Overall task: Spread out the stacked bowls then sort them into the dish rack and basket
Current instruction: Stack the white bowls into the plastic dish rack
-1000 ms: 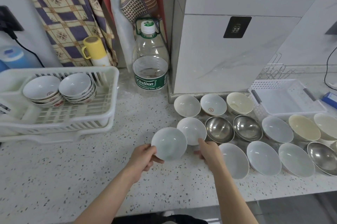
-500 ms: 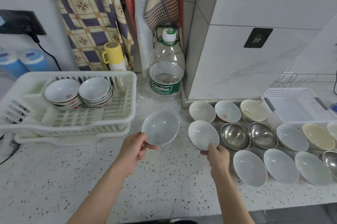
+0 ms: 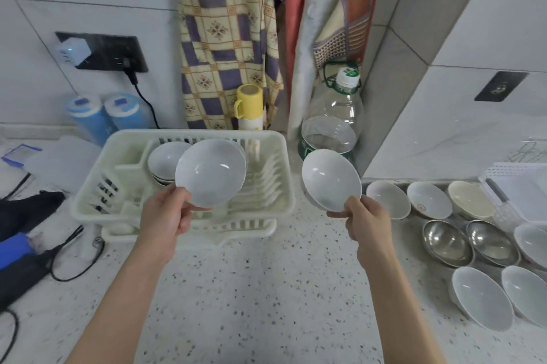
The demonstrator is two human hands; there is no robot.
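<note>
Both bowls lifted toward the rack

Your left hand (image 3: 165, 215) now holds its white bowl (image 3: 210, 172) over the dish rack (image 3: 88, 201); your right hand (image 3: 368, 223) has just picked up a second bowl (image 3: 330, 180) off the bench (image 3: 266, 289).

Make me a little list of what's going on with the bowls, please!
left hand: holds a white bowl by its rim, in front of the rack
right hand: holds a second white bowl by its rim, right of the rack
in rack: stacked bowls
on counter: white, cream and steel bowls at the right
basket: far right, partly out of view
</note>
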